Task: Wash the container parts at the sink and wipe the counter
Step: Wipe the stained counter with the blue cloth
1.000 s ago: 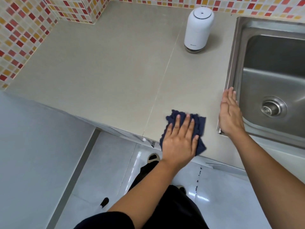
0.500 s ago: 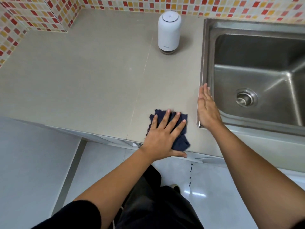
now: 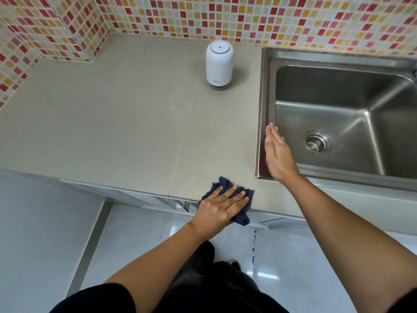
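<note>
A dark blue cloth point(image 3: 222, 182) lies at the front edge of the beige counter point(image 3: 126, 127), partly hanging over it. My left hand point(image 3: 217, 207) presses flat on the cloth, fingers spread and pointing right. My right hand point(image 3: 276, 154) is held on edge with straight fingers against the left rim of the steel sink point(image 3: 338, 64), holding nothing. A white cylindrical container point(image 3: 219, 64) stands upright at the back of the counter, left of the sink.
The sink basin has a round drain point(image 3: 318, 142) at its bottom. Mosaic tile walls point(image 3: 248, 16) close off the back and left. Below the counter edge are white floor tiles point(image 3: 135, 240) and my dark trousers.
My left hand has slid the cloth toward the front edge of the counter, so the cloth now overhangs it. My right hand has stayed at the sink's left rim. The camera view has shifted.
</note>
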Action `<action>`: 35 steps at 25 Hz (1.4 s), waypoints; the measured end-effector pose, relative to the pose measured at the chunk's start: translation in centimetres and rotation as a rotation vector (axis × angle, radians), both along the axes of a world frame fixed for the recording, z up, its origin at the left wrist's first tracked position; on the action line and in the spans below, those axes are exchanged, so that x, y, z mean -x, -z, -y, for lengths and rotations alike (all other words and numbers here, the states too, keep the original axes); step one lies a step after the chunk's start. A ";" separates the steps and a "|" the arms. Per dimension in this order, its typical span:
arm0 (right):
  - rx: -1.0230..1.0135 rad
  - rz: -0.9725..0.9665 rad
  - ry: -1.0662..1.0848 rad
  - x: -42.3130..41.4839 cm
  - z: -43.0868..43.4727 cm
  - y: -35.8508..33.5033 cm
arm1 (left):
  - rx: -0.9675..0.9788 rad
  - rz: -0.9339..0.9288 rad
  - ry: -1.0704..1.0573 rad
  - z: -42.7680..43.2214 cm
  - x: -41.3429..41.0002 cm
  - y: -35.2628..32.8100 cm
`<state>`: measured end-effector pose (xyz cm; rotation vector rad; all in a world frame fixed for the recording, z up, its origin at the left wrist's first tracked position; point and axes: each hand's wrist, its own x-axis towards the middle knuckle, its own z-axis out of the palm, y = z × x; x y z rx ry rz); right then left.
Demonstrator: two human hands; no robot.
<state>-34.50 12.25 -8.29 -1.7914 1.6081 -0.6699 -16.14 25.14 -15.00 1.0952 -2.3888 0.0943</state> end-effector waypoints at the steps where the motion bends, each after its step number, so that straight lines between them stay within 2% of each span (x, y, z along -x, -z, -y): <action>1: 0.018 -0.001 0.010 0.8 -0.5 -0.4 | -0.033 -0.046 0.003 -0.3 0.4 -0.2; 3: 0.041 0.012 0.060 2.3 -1.4 -1.4 | -0.120 -0.119 -0.100 -0.4 1.1 -1.9; 5: 0.067 0.032 0.111 3.5 -1.8 -2.3 | -0.356 -0.300 -0.299 1.0 2.1 -4.9; 6: 0.101 0.033 0.120 4.0 -2.0 -3.2 | -0.545 -0.443 -0.395 2.0 2.6 -6.6; 8: 0.163 0.076 0.132 4.9 -2.3 -5.8 | -0.866 -0.870 -0.542 4.4 3.7 -10.2; 9: 0.172 0.110 0.138 5.3 -2.5 -7.2 | -0.968 -1.056 -0.573 5.7 4.4 -12.0; 10: 0.168 0.130 0.136 5.6 -2.7 -8.6 | -1.027 -1.147 -0.597 6.9 5.1 -13.7; 12: 0.143 0.146 0.100 5.9 -2.9 -10.5 | -1.083 -1.129 -0.581 9.0 6.5 -16.0; 14: 0.099 0.208 0.059 6.0 -2.6 -11.9 | -1.230 -1.130 -0.534 10.6 8.0 -17.8; 17: 0.056 0.375 0.071 6.8 -1.1 -14.1 | -1.506 -1.370 -0.397 12.3 10.6 -20.0; 19: 0.045 0.406 0.093 7.3 0.2 -15.5 | -1.500 -1.457 -0.351 13.3 11.9 -21.2; 24: 0.093 0.260 0.144 8.7 3.2 -18.3 | -1.413 -1.363 -0.226 16.9 13.7 -22.5; 25: 0.134 0.214 0.148 9.2 4.0 -19.2 | -1.354 -1.282 -0.227 18.2 13.8 -22.6; 27: 0.197 0.110 0.128 10.3 5.5 -21.4 | -1.154 -0.996 -0.233 21.1 13.8 -23.1; 30: 0.292 0.079 0.106 12.2 6.9 -24.6 | -0.869 -0.623 -0.087 24.3 14.1 -25.8; 35: 0.414 0.119 0.096 15.3 9.1 -28.7 | -0.694 -0.276 0.026 28.5 16.0 -30.8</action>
